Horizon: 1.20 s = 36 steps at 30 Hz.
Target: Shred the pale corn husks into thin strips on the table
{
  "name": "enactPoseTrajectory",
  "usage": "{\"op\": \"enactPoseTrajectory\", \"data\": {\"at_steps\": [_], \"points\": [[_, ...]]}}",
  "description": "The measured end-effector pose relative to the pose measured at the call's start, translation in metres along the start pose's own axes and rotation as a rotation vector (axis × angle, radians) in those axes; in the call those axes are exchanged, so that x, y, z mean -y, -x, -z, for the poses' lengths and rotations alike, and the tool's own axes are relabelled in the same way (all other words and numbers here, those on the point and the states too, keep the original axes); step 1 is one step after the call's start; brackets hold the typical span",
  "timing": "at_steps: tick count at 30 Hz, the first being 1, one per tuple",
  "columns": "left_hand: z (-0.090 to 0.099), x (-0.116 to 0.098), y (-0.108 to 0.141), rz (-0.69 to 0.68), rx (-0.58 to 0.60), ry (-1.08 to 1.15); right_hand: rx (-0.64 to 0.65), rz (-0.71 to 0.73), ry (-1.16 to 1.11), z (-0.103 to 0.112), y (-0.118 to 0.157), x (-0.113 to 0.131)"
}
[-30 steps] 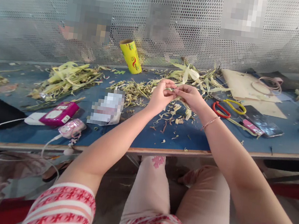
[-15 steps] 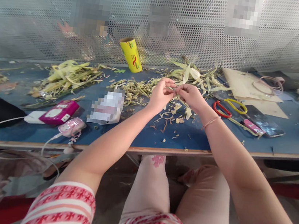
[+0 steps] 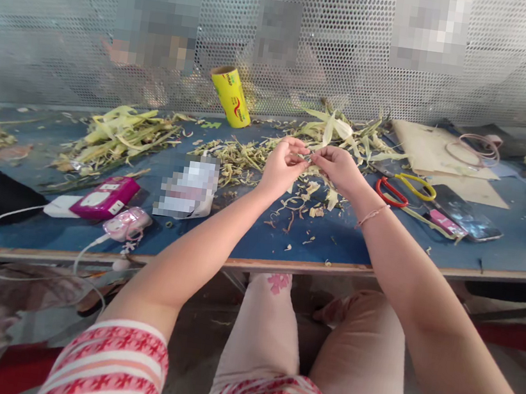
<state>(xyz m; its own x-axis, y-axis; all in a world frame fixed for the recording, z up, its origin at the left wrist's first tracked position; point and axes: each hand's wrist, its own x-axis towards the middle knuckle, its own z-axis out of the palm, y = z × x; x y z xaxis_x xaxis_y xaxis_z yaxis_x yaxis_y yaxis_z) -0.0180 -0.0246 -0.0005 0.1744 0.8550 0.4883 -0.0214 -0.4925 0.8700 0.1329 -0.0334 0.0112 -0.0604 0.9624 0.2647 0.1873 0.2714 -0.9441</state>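
Note:
Over the middle of the blue table, my left hand (image 3: 282, 168) and my right hand (image 3: 337, 168) meet fingertip to fingertip. Both are closed in a pinch around something thin and small, too tiny to make out. Beneath and behind them lies a heap of pale yellow-green shredded husk strips (image 3: 239, 158). Longer dried husk leaves (image 3: 337, 129) spread just beyond my fingers. Loose curled scraps (image 3: 307, 206) are scattered on the table below my hands. Scissors with one red and one yellow handle (image 3: 404, 190) rest to the right of my right hand.
A yellow wrap roll (image 3: 231, 97) leans near the perforated metal screen (image 3: 343, 33). Left are a husk pile (image 3: 116, 132), a magenta box (image 3: 107, 196), a pink charging case (image 3: 126, 224) and a partly blurred pale package (image 3: 189, 187). Right are a phone (image 3: 469, 214) and a cardboard sheet (image 3: 429, 148).
Both hands stay in nearly the same place, still pinching together. The fingertips have shifted only slightly. Nothing on the table has visibly moved.

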Motion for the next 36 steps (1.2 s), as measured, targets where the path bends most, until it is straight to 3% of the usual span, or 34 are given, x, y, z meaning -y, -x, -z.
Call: {"op": "enactPoseTrajectory", "data": {"at_steps": [13, 25, 36], "points": [[-0.002, 0.003, 0.0, 0.117, -0.057, 0.129, 0.0, 0.187, -0.003, 0.002, -0.001, -0.005], [-0.004, 0.002, 0.001, 0.118, -0.061, 0.172, 0.015, 0.131, -0.08, 0.001, -0.002, -0.005], [0.0, -0.008, 0.005, -0.09, 0.044, -0.109, 0.022, 0.038, -0.228, 0.003, 0.002, 0.001]]}}
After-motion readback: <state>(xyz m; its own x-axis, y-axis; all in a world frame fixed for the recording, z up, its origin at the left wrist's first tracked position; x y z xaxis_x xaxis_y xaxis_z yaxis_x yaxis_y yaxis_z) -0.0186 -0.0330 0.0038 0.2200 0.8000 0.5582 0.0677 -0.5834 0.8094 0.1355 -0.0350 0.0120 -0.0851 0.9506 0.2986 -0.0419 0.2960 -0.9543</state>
